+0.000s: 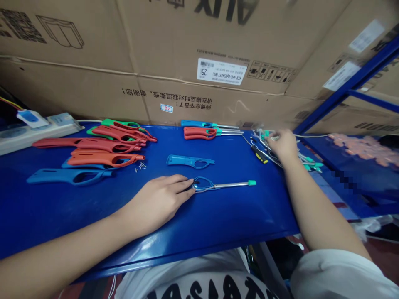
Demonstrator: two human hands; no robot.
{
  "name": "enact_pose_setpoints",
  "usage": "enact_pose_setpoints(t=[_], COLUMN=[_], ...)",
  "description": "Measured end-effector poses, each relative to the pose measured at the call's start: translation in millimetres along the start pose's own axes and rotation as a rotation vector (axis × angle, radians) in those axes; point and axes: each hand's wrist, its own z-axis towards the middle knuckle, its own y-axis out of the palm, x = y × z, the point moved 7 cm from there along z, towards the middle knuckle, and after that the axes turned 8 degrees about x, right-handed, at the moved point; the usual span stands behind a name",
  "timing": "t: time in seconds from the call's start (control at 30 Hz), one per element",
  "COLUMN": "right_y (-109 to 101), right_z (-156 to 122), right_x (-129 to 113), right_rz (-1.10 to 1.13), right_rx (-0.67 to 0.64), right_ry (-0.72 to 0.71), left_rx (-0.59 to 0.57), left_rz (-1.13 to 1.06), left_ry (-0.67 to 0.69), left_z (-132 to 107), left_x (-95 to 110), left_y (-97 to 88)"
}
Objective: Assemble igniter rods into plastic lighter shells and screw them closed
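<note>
My left hand (158, 199) is closed over the handle end of a blue stick lighter (204, 182), which lies on the table with its thin metal tube (233, 185) and green tip pointing right. The palm hides most of the handle. Just behind it lies a separate blue handle half (190, 161), inner side up. Over at the right my right hand (284, 145) is in a pile of metal tubes with green ends (307, 162). Its fingers are bent together, and what they pinch is hidden. A screwdriver (259, 155) with a yellow and black handle lies beside this pile.
Red, orange, green and blue handle shells (102, 145) are heaped at the left, near a white power strip (40, 128). Several lighters with tubes (202, 132) lie at the back. A cardboard wall (168, 62) closes off the blue table (237, 220); a blue metal frame (343, 89) rises at the right.
</note>
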Motion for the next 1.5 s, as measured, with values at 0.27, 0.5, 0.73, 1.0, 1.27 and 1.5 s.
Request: enact_pose_setpoints(t=[0.27,0.5,0.73,1.0,1.27,1.5], right_y=[8,-7,-18,-11,-11,-22], right_z=[-49,-118,-158,-169,-176,-187], right_x=[-89,-165,-195,-199,-203,-208], right_rz=[0.258,0.493,0.622,0.67,0.664,0.491], right_rx=[-0.484,-0.713,-0.804,-0.83,-0.782,-0.571], right_ry=[-0.44,-0.733,-0.872,-0.848,-0.886,-1.158], left_rx=[-0.008,-0.085,-0.049,-0.007,0.061,0.049], left_rz=[-0.05,-0.117,-0.18,-0.188,-0.485,-0.555], left_ry=[-0.024,-0.109,-0.152,-0.139,-0.378,-0.548], left_z=[1,1,1,-1,2,-1], left_x=[-1,-4,-6,-3,-18,-28], left_y=[0.7,4.6,6.0,4.4,2.1,9.8])
